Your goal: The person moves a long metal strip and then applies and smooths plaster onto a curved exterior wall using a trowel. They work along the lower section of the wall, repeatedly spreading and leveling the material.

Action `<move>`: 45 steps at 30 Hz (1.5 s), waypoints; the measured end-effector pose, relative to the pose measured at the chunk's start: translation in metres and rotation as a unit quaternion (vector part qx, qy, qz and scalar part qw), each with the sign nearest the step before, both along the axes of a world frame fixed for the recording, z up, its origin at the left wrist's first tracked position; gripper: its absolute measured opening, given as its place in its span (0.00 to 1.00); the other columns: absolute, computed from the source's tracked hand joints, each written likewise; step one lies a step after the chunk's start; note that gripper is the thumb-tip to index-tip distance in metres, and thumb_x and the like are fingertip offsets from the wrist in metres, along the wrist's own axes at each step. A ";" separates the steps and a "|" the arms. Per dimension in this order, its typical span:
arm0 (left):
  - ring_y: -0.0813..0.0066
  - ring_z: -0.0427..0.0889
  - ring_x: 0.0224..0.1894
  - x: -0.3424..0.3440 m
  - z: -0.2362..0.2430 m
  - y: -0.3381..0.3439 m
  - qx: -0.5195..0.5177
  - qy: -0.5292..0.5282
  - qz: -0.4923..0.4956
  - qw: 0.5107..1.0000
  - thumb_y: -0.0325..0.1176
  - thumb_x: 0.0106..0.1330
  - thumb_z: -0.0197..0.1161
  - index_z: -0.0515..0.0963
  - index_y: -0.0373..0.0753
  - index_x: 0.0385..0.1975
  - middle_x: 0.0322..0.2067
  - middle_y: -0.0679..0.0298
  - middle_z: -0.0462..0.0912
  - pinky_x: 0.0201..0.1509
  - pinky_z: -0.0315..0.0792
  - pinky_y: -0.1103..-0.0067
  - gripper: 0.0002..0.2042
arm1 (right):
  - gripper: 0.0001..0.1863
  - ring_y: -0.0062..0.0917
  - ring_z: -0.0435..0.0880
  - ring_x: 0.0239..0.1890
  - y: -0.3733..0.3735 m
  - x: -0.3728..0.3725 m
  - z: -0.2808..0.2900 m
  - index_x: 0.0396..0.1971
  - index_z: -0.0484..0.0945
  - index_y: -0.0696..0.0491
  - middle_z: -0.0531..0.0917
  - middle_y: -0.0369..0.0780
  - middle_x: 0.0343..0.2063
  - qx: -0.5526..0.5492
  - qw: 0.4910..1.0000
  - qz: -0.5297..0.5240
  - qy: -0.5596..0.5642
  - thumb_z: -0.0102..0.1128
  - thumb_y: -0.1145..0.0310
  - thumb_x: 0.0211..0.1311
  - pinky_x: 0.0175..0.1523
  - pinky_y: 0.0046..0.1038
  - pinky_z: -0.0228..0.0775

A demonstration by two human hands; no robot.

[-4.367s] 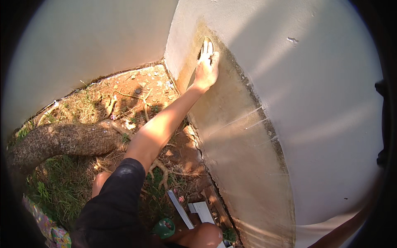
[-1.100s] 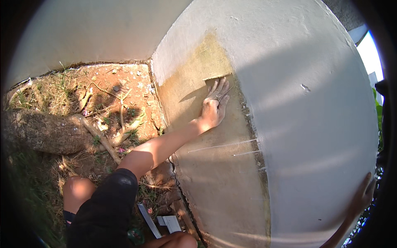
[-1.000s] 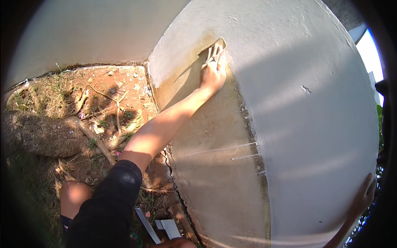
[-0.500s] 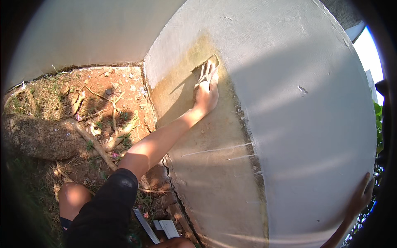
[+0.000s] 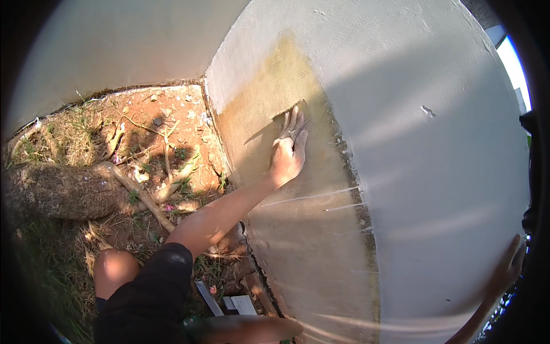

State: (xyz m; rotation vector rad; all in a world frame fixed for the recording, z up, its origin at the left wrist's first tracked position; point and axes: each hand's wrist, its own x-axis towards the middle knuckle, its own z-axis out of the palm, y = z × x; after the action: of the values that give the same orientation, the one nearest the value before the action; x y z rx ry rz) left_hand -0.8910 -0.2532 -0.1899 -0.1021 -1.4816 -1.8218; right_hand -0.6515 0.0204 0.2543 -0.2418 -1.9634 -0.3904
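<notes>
My left hand [image 5: 288, 150] reaches across from the lower left, its fingers pressing a thin beige sheet, like sandpaper [image 5: 287, 108], against a yellow-brown stained strip of wall [image 5: 275, 74]. Some fingers are spread over the sheet, and its upper edge stands slightly off the wall, casting a shadow. My right hand [image 5: 507, 264] is at the far right on the grey-white painted wall [image 5: 435, 189], fingers pointing upward and apart, with nothing visible in them.
A second plain wall [image 5: 120, 40] meets this one at the upper left. Below lie dirt, grass, a thick tree root [image 5: 69, 189] and thinner roots. My bent knee [image 5: 112, 266] is at lower left. Metal strips [image 5: 209, 297] and white pieces [image 5: 240, 304] lie near the wall's cracked base.
My left hand and the sheet have gone up and down along the stained strip; since half a second ago they moved lower. My right hand stays at the right, slightly shifted in view.
</notes>
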 end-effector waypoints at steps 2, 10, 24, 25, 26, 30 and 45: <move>0.56 0.48 0.68 -0.061 0.034 -0.038 0.020 -0.016 0.042 0.999 0.40 0.71 0.40 0.65 0.32 0.58 0.64 0.45 0.53 0.69 0.48 0.71 0.22 | 0.32 0.30 0.77 0.47 0.000 -0.001 0.002 0.53 0.70 0.56 0.77 0.45 0.48 -0.069 0.996 0.050 -0.022 0.45 0.42 0.63 0.50 0.28 0.69; 0.57 0.55 0.66 -0.030 0.026 -0.039 0.011 -0.037 0.052 0.998 0.36 0.70 0.43 0.63 0.28 0.58 0.62 0.47 0.58 0.67 0.52 0.69 0.22 | 0.32 0.32 0.76 0.47 -0.003 0.001 0.003 0.52 0.71 0.55 0.77 0.46 0.47 -0.035 0.999 0.028 -0.025 0.46 0.42 0.63 0.50 0.29 0.68; 0.55 0.71 0.57 -0.101 0.039 -0.098 0.006 -0.200 -0.056 0.978 0.44 0.69 0.41 0.64 0.36 0.59 0.56 0.47 0.68 0.59 0.65 0.70 0.24 | 0.34 0.35 0.77 0.48 -0.002 0.001 0.005 0.55 0.69 0.53 0.77 0.46 0.48 -0.015 0.999 -0.013 -0.026 0.41 0.40 0.63 0.52 0.32 0.68; 0.56 0.66 0.60 -0.067 0.032 -0.075 -0.045 -0.036 0.117 0.991 0.40 0.69 0.44 0.66 0.35 0.57 0.59 0.49 0.65 0.61 0.64 0.72 0.21 | 0.35 0.36 0.77 0.49 -0.003 0.001 0.005 0.56 0.69 0.53 0.77 0.47 0.49 -0.055 0.998 -0.002 -0.024 0.40 0.39 0.62 0.53 0.33 0.68; 0.54 0.61 0.63 -0.030 0.020 -0.056 -0.090 -0.053 0.082 0.991 0.33 0.67 0.47 0.66 0.36 0.58 0.61 0.51 0.61 0.63 0.61 0.71 0.19 | 0.33 0.34 0.77 0.47 -0.003 0.001 0.004 0.55 0.70 0.54 0.77 0.46 0.47 -0.025 0.999 -0.011 -0.020 0.42 0.41 0.63 0.51 0.31 0.68; 0.49 0.58 0.64 -0.002 0.006 -0.030 -0.085 0.008 0.038 0.996 0.32 0.67 0.49 0.63 0.36 0.60 0.61 0.48 0.60 0.66 0.56 0.67 0.21 | 0.30 0.31 0.77 0.44 0.002 0.003 0.007 0.53 0.71 0.56 0.78 0.46 0.45 -0.023 1.000 -0.003 -0.008 0.45 0.45 0.65 0.48 0.29 0.69; 0.51 0.50 0.67 0.028 0.018 0.011 -0.081 0.020 -0.035 0.996 0.26 0.64 0.52 0.63 0.30 0.58 0.64 0.51 0.56 0.69 0.48 0.64 0.22 | 0.32 0.33 0.78 0.43 -0.013 0.002 -0.001 0.53 0.70 0.56 0.79 0.47 0.44 -0.020 0.999 0.002 -0.041 0.43 0.43 0.64 0.48 0.30 0.70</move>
State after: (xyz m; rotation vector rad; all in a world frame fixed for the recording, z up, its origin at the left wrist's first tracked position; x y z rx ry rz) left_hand -0.8628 -0.2418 -0.1721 -0.2730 -1.6131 -1.7422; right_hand -0.6492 0.0075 0.2529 -0.2501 -2.0525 -0.3635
